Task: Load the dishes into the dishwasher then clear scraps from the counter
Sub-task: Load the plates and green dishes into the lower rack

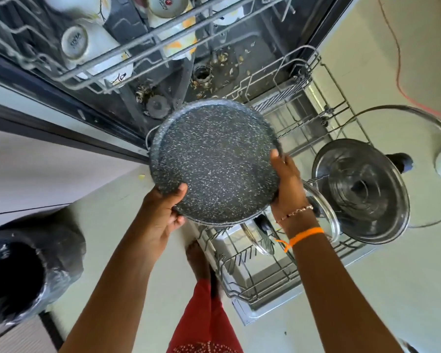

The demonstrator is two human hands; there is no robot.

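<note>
Head view: left hand point(161, 212) and right hand point(288, 184) both grip opposite rims of a round grey speckled stone-look pan point(214, 164), held above the pulled-out wire lower rack point(265, 271). Shiny steel domed lid point(362, 189) sits in rack at right. Beyond, white ceramic cups point(79, 44) upturned in upper wire rack point(138, 47).
</note>
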